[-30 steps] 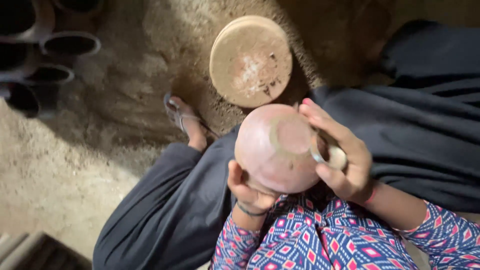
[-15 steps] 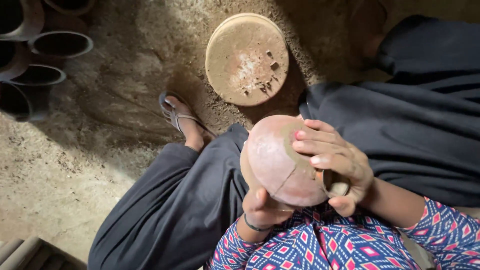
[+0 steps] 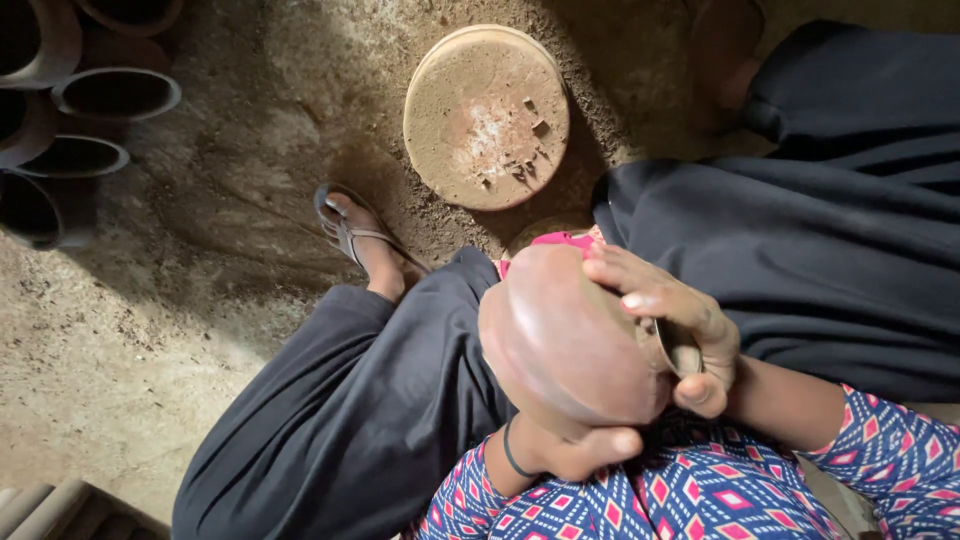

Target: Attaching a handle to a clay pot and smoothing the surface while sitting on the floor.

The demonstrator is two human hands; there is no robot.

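Presently, a rounded reddish-brown clay pot (image 3: pixel 565 335) was held above the lap, between the knees, cradled from below by the left hand (image 3: pixel 575 452), whose grip was closed under the pot's lower curve with the thumb showing at the near side. The right hand (image 3: pixel 672 325) lay over the pot's right shoulder, fingers curled shut on a small rounded tool (image 3: pixel 682 348), pressed against the clay; the tool's exact form could not be told. For good working, it was judged that the pot should be kept firmly seated in the supporting palm and turned little by little, so that the tool met the wall with even, light pressure; unfired clay would likely dent if squeezed. A pink object (image 3: pixel 560 240) was seen just behind the pot, mostly hidden. On the earthen floor (image 3: pixel 150 350) ahead stood a round clay disc (image 3: pixel 487 115), near but apart from the pot. A sandalled foot (image 3: pixel 360 240) rested to the left of it. Dark open-mouthed pots (image 3: pixel 75 130) were ranged at the far left, well apart. Open floor was noted to the left; dark cloth (image 3: pixel 800 250) closed the right side.
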